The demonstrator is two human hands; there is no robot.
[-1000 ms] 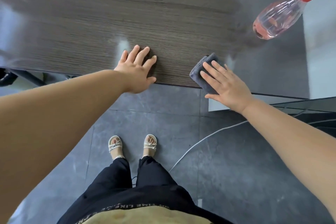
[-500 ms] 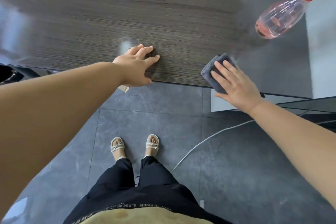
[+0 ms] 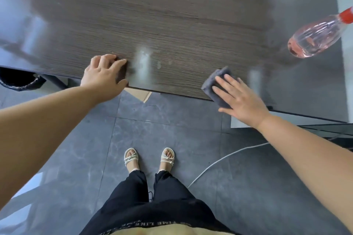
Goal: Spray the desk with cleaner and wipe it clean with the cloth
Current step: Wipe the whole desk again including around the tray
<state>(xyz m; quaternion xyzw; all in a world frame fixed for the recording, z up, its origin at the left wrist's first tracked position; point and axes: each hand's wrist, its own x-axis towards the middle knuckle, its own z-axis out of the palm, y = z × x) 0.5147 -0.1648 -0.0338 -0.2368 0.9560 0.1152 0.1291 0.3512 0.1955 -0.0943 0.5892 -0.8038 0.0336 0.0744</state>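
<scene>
The dark wood-grain desk (image 3: pixel 172 25) fills the upper part of the head view. My right hand (image 3: pixel 240 99) lies flat, fingers spread, pressing a folded grey cloth (image 3: pixel 212 84) onto the desk's front edge at the right. My left hand (image 3: pixel 103 76) rests on the front edge further left with its fingers slightly curled and nothing in it. A clear spray bottle (image 3: pixel 315 38) of pink liquid with a red collar stands on the desk's far right; its head is cut off by the frame. A pale wet smear (image 3: pixel 142 63) shows between my hands.
Under the desk edge a piece of brown cardboard (image 3: pixel 141 94) sticks out, and a black bin (image 3: pixel 17 80) sits at the left. A white cable (image 3: pixel 219 162) runs across the grey tiled floor to the right of my sandalled feet (image 3: pixel 149 158).
My right hand slid the cloth to the right along the front edge, then back to the left. My left hand's fingers have curled and it sits further left on the edge.
</scene>
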